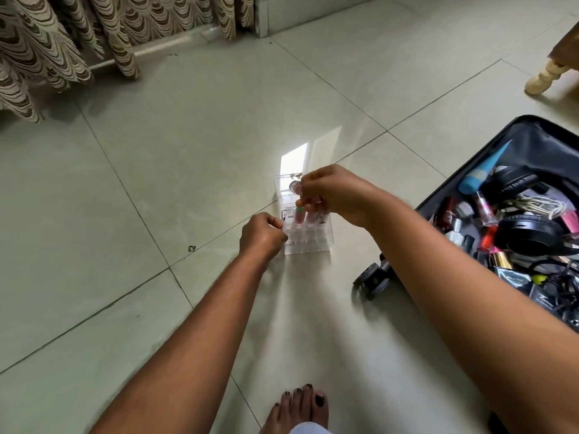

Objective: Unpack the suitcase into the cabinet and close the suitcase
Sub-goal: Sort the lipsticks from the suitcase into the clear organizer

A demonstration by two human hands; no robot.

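Right hand (335, 195) grip clamps a lipstick tube (296, 187) above the clear organizer (308, 242); left hand (261, 234) fisted beside it.

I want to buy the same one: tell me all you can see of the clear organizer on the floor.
The organizer is a small box of clear plastic, split into a grid of square cells. It stands upright on the tiled floor, left of the open suitcase. A few pinkish tubes stand in its far cells. The left hand steadies its left side; the right hand holds a tube above it.
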